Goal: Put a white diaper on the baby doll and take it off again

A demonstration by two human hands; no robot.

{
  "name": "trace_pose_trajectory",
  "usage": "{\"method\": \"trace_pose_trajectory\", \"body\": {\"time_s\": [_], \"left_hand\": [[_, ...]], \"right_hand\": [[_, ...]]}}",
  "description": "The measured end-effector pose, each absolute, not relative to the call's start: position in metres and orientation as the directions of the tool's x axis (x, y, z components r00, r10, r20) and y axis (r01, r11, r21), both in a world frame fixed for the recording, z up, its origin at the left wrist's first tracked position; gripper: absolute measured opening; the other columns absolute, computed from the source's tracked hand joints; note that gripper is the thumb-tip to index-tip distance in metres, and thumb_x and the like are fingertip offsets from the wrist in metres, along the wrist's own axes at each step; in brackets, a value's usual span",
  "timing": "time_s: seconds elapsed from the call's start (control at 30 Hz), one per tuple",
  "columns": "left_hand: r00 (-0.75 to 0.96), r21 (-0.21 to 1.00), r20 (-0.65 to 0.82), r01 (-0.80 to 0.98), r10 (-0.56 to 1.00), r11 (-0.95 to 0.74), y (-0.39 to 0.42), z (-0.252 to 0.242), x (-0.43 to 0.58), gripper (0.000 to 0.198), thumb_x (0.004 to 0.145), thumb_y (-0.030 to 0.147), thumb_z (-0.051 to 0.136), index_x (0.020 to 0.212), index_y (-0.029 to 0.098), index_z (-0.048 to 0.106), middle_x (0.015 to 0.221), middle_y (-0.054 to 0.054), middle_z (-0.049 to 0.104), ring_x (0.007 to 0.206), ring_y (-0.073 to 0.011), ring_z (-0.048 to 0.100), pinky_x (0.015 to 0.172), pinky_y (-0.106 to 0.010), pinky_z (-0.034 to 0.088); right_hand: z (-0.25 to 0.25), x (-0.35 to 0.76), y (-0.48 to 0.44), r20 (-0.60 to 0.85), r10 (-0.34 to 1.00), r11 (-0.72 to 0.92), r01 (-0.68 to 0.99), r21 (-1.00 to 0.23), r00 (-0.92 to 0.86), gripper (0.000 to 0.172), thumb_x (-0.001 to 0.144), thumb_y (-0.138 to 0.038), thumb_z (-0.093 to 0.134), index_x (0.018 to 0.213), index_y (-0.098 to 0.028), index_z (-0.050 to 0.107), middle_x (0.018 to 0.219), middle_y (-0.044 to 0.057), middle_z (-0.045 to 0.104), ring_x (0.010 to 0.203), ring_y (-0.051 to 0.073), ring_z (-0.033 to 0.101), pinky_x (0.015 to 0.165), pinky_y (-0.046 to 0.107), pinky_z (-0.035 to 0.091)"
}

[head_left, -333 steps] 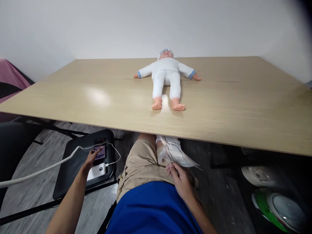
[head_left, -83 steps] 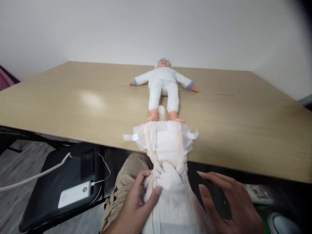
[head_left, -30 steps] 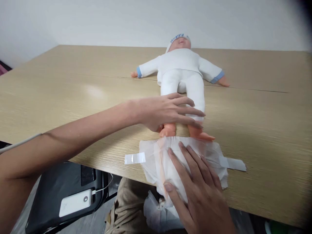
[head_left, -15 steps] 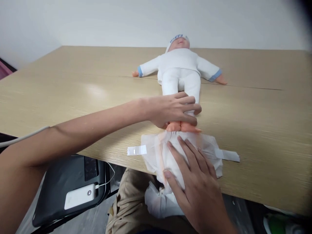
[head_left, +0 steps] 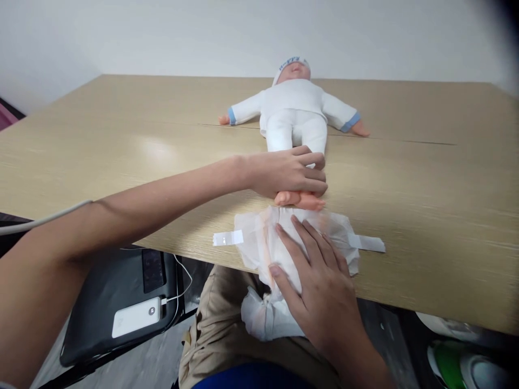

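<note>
A baby doll (head_left: 295, 100) in a white suit with blue cuffs and a lettered headband lies on its back on the table. My left hand (head_left: 294, 170) is wrapped around its lower legs, holding them together; the bare feet poke out below my fingers. Just below the feet, an unfolded white diaper (head_left: 251, 254) lies at the table's front edge, its two tape tabs spread to the sides. Part of it hangs over the edge, bunched above my lap. My right hand (head_left: 318, 275) rests flat on the diaper with the fingers spread.
The wooden table (head_left: 141, 124) reaches back to a pale wall. At lower left, a black chair (head_left: 97, 292) carries a white power bank (head_left: 137, 317) on a cable and a dark phone (head_left: 153, 270). A green and white object (head_left: 450, 362) sits below the table at right.
My left hand has closed more tightly around the doll's legs, bringing the feet together. My right hand stays on the diaper. The view has shifted slightly.
</note>
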State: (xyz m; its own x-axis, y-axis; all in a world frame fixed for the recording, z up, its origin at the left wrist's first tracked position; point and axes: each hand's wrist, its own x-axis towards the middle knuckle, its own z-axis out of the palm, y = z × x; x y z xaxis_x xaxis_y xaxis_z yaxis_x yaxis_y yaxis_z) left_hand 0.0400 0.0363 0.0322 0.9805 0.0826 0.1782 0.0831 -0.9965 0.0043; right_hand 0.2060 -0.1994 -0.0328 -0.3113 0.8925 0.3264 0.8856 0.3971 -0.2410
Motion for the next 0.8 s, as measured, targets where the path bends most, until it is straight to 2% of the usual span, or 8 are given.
{"method": "trace_pose_trajectory", "body": {"time_s": [0.2,0.33,0.47,0.57,0.67,0.8], "left_hand": [[0.977,0.078,0.177,0.105,0.117,-0.991,0.035,0.041,0.039,0.037,0.101,0.030,0.063,0.135,0.033,0.077,0.138,-0.011,0.081,0.144,-0.0405,0.055,0.118,-0.056,0.041],[0.977,0.139,0.173,0.103,0.126,-0.985,0.034,0.055,0.037,0.043,0.094,0.026,0.069,0.136,0.031,0.075,0.141,-0.012,0.079,0.143,-0.0417,0.054,0.119,-0.058,0.042],[0.973,0.228,0.180,0.099,0.142,-0.969,0.037,0.072,0.033,0.046,0.092,0.024,0.068,0.137,0.029,0.074,0.140,-0.011,0.079,0.138,-0.0389,0.057,0.120,-0.056,0.045],[0.957,0.295,0.228,0.107,0.179,-0.949,0.040,0.084,0.031,0.042,0.094,0.028,0.067,0.136,0.028,0.075,0.134,-0.010,0.081,0.136,-0.0366,0.061,0.121,-0.055,0.047],[0.930,0.359,0.298,0.102,0.217,-0.928,0.045,0.093,0.028,0.039,0.095,0.033,0.068,0.132,0.026,0.078,0.130,-0.010,0.082,0.129,-0.0349,0.068,0.116,-0.053,0.052],[0.885,0.445,0.363,0.108,0.290,-0.889,0.053,0.106,0.023,0.046,0.093,0.042,0.078,0.135,0.023,0.080,0.129,-0.011,0.083,0.121,-0.0337,0.074,0.107,-0.048,0.058]], "right_hand": [[-0.032,0.205,-0.199,0.308,0.899,0.393,0.886,-0.248,-0.312,0.056,0.118,-0.042,0.054,0.170,-0.023,0.058,0.182,0.013,0.048,0.168,0.036,0.045,0.137,0.061,0.037],[-0.032,0.204,-0.199,0.298,0.904,0.383,0.891,-0.242,-0.307,0.057,0.118,-0.042,0.053,0.171,-0.024,0.057,0.182,0.012,0.049,0.170,0.036,0.043,0.137,0.062,0.038],[-0.034,0.205,-0.198,0.298,0.902,0.382,0.899,-0.215,-0.312,0.059,0.119,-0.044,0.051,0.173,-0.020,0.054,0.185,0.015,0.042,0.174,0.038,0.035,0.140,0.067,0.031],[-0.034,0.211,-0.189,0.273,0.884,0.440,0.873,-0.212,-0.379,0.062,0.120,-0.045,0.047,0.176,-0.018,0.049,0.187,0.016,0.038,0.177,0.035,0.031,0.142,0.067,0.028],[-0.032,0.221,-0.170,0.186,0.873,0.486,0.838,-0.248,-0.451,0.065,0.121,-0.050,0.044,0.179,-0.021,0.045,0.188,0.013,0.036,0.177,0.031,0.030,0.143,0.064,0.030],[-0.032,0.230,-0.133,0.113,0.874,0.484,0.830,-0.276,-0.473,0.065,0.122,-0.052,0.040,0.181,-0.023,0.042,0.189,0.012,0.034,0.178,0.031,0.028,0.143,0.065,0.029]]}}
